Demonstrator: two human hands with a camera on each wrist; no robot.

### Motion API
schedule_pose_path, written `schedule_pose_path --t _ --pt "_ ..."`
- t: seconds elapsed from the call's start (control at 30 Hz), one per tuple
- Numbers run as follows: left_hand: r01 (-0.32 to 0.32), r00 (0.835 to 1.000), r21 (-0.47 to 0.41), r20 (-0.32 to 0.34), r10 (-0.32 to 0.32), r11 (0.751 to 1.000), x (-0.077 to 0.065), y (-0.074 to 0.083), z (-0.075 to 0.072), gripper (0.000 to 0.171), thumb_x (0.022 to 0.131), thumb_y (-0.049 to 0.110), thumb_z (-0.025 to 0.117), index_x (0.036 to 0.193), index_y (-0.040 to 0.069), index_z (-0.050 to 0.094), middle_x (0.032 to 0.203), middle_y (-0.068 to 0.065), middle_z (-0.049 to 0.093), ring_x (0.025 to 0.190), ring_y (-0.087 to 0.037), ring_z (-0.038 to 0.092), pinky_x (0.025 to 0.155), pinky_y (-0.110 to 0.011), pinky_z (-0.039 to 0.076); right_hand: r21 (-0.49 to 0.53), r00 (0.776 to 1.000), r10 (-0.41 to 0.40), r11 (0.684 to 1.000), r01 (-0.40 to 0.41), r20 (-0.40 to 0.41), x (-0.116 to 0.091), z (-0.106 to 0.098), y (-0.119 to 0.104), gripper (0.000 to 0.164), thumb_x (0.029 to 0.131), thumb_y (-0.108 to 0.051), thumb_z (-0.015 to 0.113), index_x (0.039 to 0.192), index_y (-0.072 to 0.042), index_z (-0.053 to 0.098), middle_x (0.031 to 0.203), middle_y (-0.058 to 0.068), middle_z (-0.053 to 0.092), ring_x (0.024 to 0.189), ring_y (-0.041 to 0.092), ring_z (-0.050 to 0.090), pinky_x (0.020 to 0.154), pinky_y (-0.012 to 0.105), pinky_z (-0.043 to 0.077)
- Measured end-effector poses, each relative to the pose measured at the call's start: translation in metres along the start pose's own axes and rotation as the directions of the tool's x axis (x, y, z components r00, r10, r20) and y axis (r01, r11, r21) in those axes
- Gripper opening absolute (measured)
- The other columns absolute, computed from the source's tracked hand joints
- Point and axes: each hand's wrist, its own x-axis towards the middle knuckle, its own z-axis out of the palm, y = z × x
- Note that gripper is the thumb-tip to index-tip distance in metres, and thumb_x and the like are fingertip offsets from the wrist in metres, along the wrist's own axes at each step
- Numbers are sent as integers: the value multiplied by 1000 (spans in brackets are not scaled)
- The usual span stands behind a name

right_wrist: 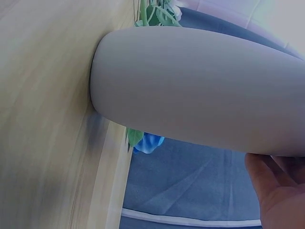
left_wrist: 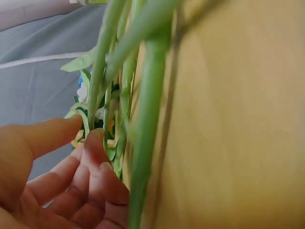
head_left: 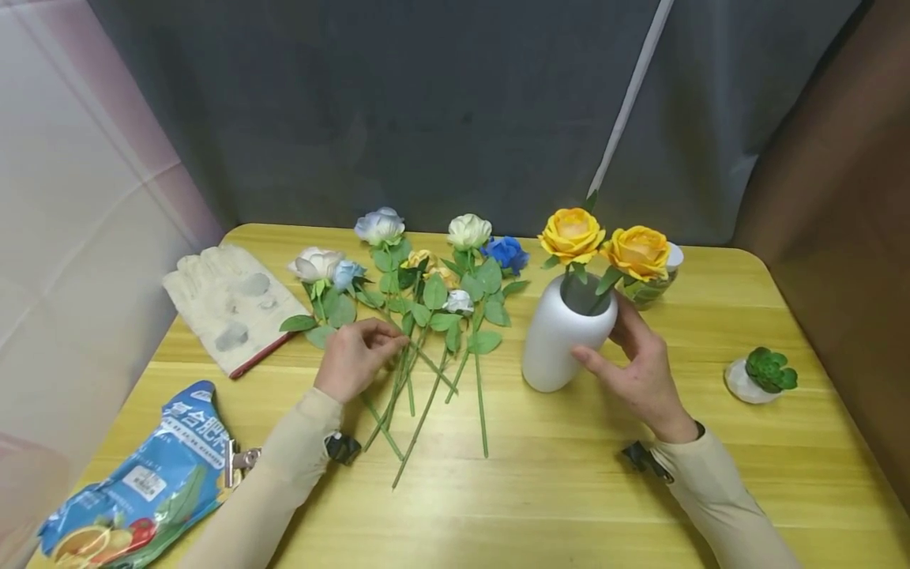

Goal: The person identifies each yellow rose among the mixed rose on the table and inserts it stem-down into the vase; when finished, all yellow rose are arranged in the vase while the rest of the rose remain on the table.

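A white vase (head_left: 550,348) stands upright on the table, two yellow roses (head_left: 571,235) rising from its mouth. My right hand (head_left: 643,371) holds the vase from its right side, thumb across the front and fingers round the back. In the right wrist view those fingers (right_wrist: 267,176) lie against the vase wall (right_wrist: 190,90). Among the artificial flowers lying left of the vase, my left hand (head_left: 362,356) pinches a green flower stem (left_wrist: 97,71) between thumb and forefinger. Other stems (head_left: 426,419) cross beside that hand, and which bloom the pinched stem bears is hidden.
Blue, white and yellow flowers (head_left: 505,253) spread along the back of the table. At left lie work gloves (head_left: 235,308) and a blue bag (head_left: 149,482) with a metal clip. A jar (head_left: 650,288) stands behind the vase; a small potted succulent (head_left: 753,389) is at right.
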Motion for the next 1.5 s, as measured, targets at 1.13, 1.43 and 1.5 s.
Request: schedule_pose_path --t 1.13,1.43,1.5 --pt "179 984 -275 57 -170 945 -2 13 -15 20 98 13 70 111 -2 71 101 -17 73 81 -17 66 72 -23 56 -31 1000 29 999 -28 13 -1 -2 -1 83 81 13 74 155 -11 44 143 17 58 120 4 62 96 15 53" --pt "115 993 -447 28 -114 887 -1 31 -14 22 98 8 70 112 -8 68 100 -26 72 67 -10 67 64 -28 61 -28 1000 9 1000 -9 11 -1 -1 0 83 80 14 75 154 -10 45 142 17 58 120 4 62 96 15 53" --pt "93 995 -467 18 -96 879 0 38 -14 22 97 8 70 112 -8 68 98 -25 72 66 -13 69 64 -32 62 -24 1000 4 1000 -4 10 0 -1 0 83 80 14 75 154 -10 46 142 16 59 120 5 62 96 16 54"
